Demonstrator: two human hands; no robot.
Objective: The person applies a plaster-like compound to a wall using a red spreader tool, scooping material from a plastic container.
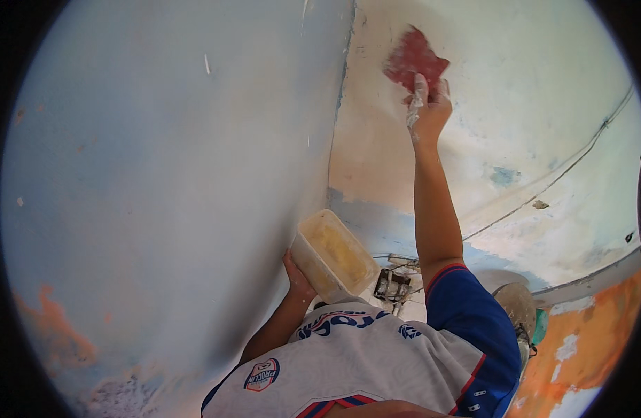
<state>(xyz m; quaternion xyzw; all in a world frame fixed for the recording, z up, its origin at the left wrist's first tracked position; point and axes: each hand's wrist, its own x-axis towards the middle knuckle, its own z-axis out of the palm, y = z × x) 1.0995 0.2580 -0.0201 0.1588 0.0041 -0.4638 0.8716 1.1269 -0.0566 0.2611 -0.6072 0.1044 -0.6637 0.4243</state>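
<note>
My right hand point(429, 115), raised high at the end of a stretched arm, grips a red flat putty spreader point(419, 59) against or very near the wall. White smears coat the thumb and fingers. The spreader's edge is blurred by motion. Lower down, in front of my chest, my left hand point(298, 280) holds a rectangular whitish plastic tub point(315, 268) by its side. The tub is tilted so that its yellowish inside shows; how much it contains I cannot make out.
A bluish-white wall point(181, 153) rises on the left and meets a cream, patchy wall point(376, 153) at a corner. A dark cable point(536, 195) runs across the right wall. Below lies a dark boxy object point(392, 285) with wires. Orange paint point(585, 341) shows at lower right.
</note>
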